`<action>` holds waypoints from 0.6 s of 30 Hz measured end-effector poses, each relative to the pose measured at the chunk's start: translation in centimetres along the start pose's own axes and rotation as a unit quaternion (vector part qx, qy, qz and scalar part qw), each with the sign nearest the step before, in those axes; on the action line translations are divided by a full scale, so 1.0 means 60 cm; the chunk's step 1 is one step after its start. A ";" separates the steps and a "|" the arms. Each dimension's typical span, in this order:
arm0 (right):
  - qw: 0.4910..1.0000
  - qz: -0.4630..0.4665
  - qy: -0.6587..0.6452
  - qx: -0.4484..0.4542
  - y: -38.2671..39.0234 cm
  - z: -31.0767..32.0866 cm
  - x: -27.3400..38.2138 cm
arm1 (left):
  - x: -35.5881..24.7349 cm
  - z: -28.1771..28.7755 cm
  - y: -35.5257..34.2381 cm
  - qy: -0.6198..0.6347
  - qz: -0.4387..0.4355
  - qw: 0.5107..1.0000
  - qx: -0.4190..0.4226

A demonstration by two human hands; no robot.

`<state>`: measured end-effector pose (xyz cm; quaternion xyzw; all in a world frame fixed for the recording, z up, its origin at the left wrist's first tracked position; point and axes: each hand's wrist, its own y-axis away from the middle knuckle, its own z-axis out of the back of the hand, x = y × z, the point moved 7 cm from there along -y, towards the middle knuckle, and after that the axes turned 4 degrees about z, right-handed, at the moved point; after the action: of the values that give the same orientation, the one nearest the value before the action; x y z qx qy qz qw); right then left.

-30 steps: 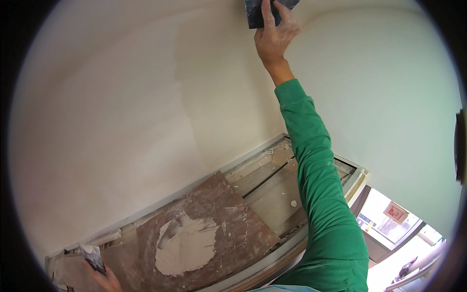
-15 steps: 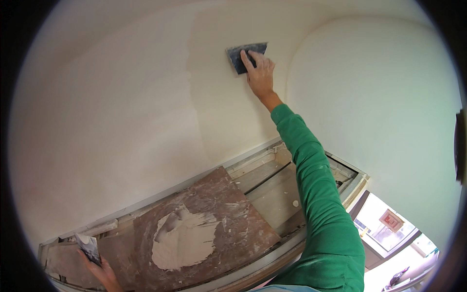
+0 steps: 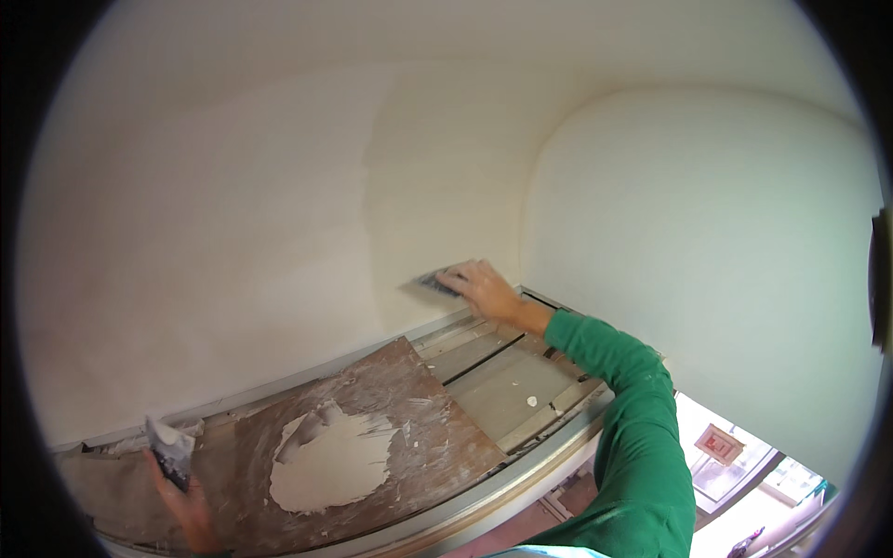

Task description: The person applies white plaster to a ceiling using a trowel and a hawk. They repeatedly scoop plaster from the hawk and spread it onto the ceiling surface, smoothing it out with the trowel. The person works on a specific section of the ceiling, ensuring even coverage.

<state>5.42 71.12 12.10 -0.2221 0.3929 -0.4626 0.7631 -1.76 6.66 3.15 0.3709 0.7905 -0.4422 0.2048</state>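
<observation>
Right fingers [image 3: 458, 274] have dropped, partly hiding the blurred scraper [image 3: 433, 283].

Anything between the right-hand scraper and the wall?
Nothing visible. The right hand holds the scraper close by the wall, with no object between; blur hides whether they touch.

The long wall [image 3: 214, 232] in front of me is off-white, turning to a deeper cream strip [image 3: 446, 177] near the corner. The side wall [image 3: 688, 223] meets it there, paler and faintly green in cooler light. Along the foot of the long wall runs a framed ledge [image 3: 498, 386], dusty, with whitish crumbs. Down to the right, bright daylight fills a glazed opening [image 3: 712, 484] behind a red-and-white square panel [image 3: 719, 445].
</observation>
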 end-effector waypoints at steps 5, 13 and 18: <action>0.973 0.107 -0.172 -0.109 -0.045 0.154 0.259 | 0.013 -0.235 0.128 0.067 0.211 0.945 0.242; 0.904 0.296 -0.262 -0.163 -0.030 0.191 0.457 | -0.023 -0.414 0.302 0.167 0.518 0.793 0.274; 0.962 0.167 -0.169 -0.133 -0.047 0.140 0.397 | -0.058 -0.349 0.280 0.079 0.370 0.881 0.283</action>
<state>16.95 48.58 9.66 -0.3278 0.3474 -0.2274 0.8486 13.47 28.69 7.21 0.7124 0.4505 -0.5082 0.1768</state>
